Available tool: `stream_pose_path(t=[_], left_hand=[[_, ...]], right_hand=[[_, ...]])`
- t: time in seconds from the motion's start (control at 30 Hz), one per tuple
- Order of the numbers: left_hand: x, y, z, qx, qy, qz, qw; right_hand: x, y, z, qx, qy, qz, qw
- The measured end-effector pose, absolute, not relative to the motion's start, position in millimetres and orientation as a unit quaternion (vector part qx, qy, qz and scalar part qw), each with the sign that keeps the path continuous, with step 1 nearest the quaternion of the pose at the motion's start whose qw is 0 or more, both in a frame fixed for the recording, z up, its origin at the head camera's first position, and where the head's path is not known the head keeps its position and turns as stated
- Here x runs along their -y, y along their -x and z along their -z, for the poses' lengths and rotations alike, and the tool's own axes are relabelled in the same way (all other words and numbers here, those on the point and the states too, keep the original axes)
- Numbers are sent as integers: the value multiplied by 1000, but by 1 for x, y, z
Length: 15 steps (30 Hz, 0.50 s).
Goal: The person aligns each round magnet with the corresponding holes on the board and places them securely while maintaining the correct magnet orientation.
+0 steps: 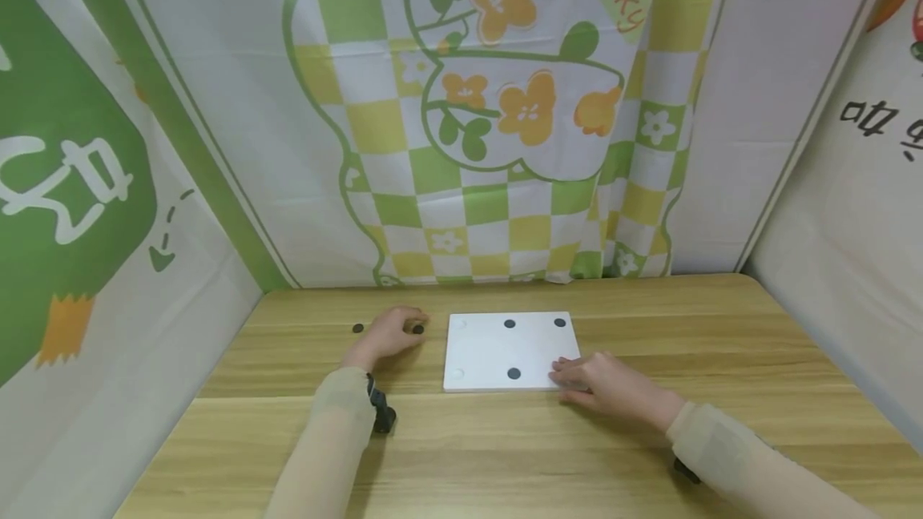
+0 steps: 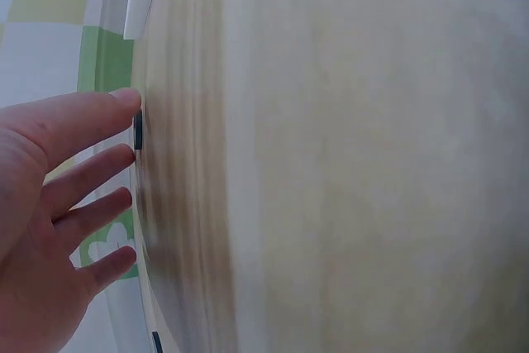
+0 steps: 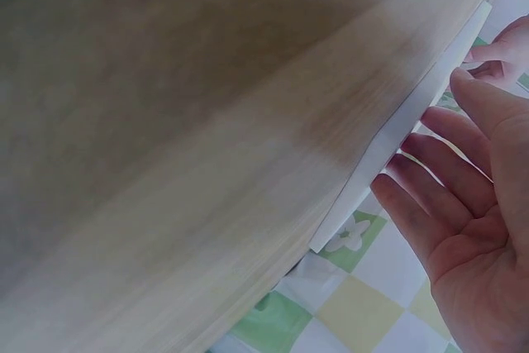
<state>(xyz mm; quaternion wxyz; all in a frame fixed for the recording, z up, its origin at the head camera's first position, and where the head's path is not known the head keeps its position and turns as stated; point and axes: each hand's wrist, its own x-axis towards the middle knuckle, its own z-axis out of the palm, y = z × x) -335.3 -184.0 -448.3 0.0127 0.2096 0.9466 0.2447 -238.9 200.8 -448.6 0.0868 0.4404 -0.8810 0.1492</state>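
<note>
A flat white board (image 1: 479, 351) lies on the table, with three dark round discs (image 1: 514, 373) showing on it and two pale round spots (image 1: 457, 373) along its left side. My right hand (image 1: 613, 385) rests its fingertips on the board's front right corner, hiding what lies beneath. In the right wrist view its fingers look fairly straight along the board's edge. Left of the board, my left hand (image 1: 389, 333) has its thumb and forefinger on either side of a loose dark disc (image 1: 418, 329) lying on the table. Whether they touch it is unclear.
Another dark disc (image 1: 358, 328) lies on the wooden table (image 1: 490, 455), left of my left hand. A checked, flower-printed curtain (image 1: 490, 207) hangs along the table's back edge, with printed fabric on both sides.
</note>
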Motion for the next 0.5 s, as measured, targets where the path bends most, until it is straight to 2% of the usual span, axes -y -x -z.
stream_pose_path(t=[0.5], left_hand=[[190,340,446,-950,-185,-251,25]], right_hand=[[-201,239,447,880,-441,-153,86]])
